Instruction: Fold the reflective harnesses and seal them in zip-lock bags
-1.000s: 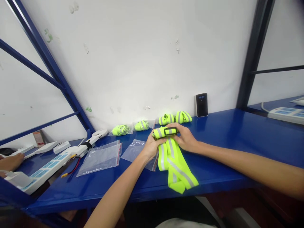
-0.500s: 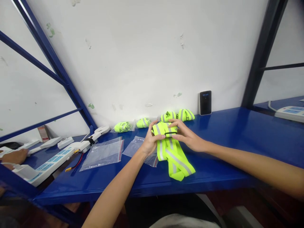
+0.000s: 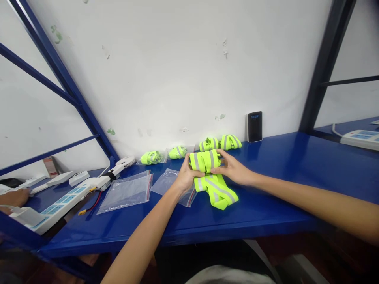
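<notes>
At the far left, another person's hand lies by white chargers, too blurred for me to tell what its fingers grip. Next comes a white power strip, slanting along the end of the blue table, with a red-and-black lead beside it and a small white fan near its far end. A clear zip bag lies flat to the right of the lead; behind it, by the wall, sits a bagged yellow roll, then a second bagged roll. Another zip bag lies partly under the left hand, whose fingers and thumb pinch the left side of a yellow reflective strap. The strap is coiled between both hands above the table, its loose folds hanging toward the front edge. The right hand holds the coil's right side, thumb in front. Beyond stand two more yellow rolls and a black clock device against the wall.
</notes>
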The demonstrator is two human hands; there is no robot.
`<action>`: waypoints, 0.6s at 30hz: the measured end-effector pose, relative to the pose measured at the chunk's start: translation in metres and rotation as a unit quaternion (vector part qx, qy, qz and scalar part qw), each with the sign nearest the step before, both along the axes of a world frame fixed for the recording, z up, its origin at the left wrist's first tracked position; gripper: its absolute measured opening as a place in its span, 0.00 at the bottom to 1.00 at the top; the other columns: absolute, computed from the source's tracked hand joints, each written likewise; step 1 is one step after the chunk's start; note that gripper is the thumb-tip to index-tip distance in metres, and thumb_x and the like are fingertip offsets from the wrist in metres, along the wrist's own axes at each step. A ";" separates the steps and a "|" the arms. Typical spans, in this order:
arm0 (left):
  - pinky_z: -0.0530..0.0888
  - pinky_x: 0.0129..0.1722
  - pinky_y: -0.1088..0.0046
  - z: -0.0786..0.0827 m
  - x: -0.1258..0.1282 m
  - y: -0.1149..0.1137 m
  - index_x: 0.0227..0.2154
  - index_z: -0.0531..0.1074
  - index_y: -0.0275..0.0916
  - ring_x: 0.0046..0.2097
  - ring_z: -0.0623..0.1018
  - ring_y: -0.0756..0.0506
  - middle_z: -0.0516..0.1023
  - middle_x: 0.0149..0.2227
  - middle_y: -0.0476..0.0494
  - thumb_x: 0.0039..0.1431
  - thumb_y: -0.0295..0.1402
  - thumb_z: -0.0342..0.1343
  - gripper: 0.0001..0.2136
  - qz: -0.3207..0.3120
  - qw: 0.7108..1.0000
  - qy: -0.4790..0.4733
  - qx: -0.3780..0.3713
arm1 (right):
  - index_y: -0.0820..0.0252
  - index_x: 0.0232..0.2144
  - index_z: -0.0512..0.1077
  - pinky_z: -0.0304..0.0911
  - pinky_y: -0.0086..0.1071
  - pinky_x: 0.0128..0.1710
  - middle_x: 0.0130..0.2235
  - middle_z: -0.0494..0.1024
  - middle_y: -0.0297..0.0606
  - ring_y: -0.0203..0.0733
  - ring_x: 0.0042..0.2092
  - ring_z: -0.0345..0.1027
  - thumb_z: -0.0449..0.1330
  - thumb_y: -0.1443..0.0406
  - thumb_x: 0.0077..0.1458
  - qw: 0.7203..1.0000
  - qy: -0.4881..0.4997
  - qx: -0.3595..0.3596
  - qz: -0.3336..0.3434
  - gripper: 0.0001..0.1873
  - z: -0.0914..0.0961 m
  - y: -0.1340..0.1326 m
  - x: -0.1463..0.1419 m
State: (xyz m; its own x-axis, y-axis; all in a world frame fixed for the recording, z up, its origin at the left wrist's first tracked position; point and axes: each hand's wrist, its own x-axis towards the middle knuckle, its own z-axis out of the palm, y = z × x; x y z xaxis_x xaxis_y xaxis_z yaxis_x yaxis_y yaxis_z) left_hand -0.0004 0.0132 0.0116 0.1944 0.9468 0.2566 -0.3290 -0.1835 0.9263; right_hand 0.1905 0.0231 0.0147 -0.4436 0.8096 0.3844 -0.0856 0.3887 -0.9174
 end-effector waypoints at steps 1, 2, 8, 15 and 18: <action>0.74 0.37 0.68 -0.001 0.001 0.000 0.42 0.61 0.43 0.36 0.77 0.46 0.75 0.36 0.51 0.31 0.17 0.62 0.31 0.001 1.000 -0.004 0.010 | 0.52 0.52 0.61 0.73 0.41 0.42 0.46 0.75 0.39 0.47 0.46 0.73 0.66 0.64 0.47 1.000 0.004 -0.001 -0.002 0.31 0.000 -0.001 0.000; 0.73 0.36 0.70 -0.002 0.001 0.000 0.42 0.61 0.43 0.35 0.77 0.46 0.74 0.36 0.52 0.32 0.17 0.62 0.31 0.001 1.000 -0.005 0.018 | 0.52 0.52 0.60 0.74 0.40 0.41 0.45 0.75 0.38 0.46 0.45 0.73 0.66 0.64 0.47 1.000 0.009 -0.010 0.001 0.31 0.000 -0.002 -0.001; 0.72 0.34 0.72 -0.003 0.002 0.000 0.41 0.65 0.43 0.34 0.76 0.47 0.75 0.36 0.51 0.32 0.17 0.60 0.28 0.036 0.999 0.005 0.025 | 0.47 0.50 0.60 0.74 0.36 0.34 0.40 0.75 0.33 0.41 0.38 0.75 0.64 0.68 0.48 0.983 0.091 -0.149 0.063 0.28 -0.006 -0.004 -0.006; 0.72 0.45 0.65 0.000 0.002 0.003 0.33 0.67 0.38 0.50 0.75 0.39 0.74 0.52 0.41 0.34 0.19 0.58 0.19 0.080 0.995 -0.014 0.051 | 0.54 0.42 0.68 0.70 0.36 0.42 0.40 0.75 0.35 0.42 0.43 0.72 0.64 0.71 0.45 0.944 0.160 -0.254 0.137 0.20 0.006 -0.012 -0.005; 0.72 0.45 0.67 -0.004 0.001 0.004 0.34 0.69 0.37 0.50 0.75 0.39 0.73 0.53 0.39 0.37 0.19 0.57 0.17 0.077 0.993 0.025 0.086 | 0.57 0.38 0.71 0.68 0.34 0.42 0.38 0.75 0.35 0.40 0.42 0.70 0.65 0.66 0.48 0.933 0.188 -0.267 0.153 0.13 0.007 -0.014 -0.005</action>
State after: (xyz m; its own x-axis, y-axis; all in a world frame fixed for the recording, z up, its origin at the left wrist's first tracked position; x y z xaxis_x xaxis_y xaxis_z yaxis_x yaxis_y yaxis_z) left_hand 0.0009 0.0171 0.0078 0.0676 0.9092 0.4109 -0.2391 -0.3850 0.8914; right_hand 0.1858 0.0087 0.0220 -0.6002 0.7879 0.1375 -0.4719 -0.2100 -0.8563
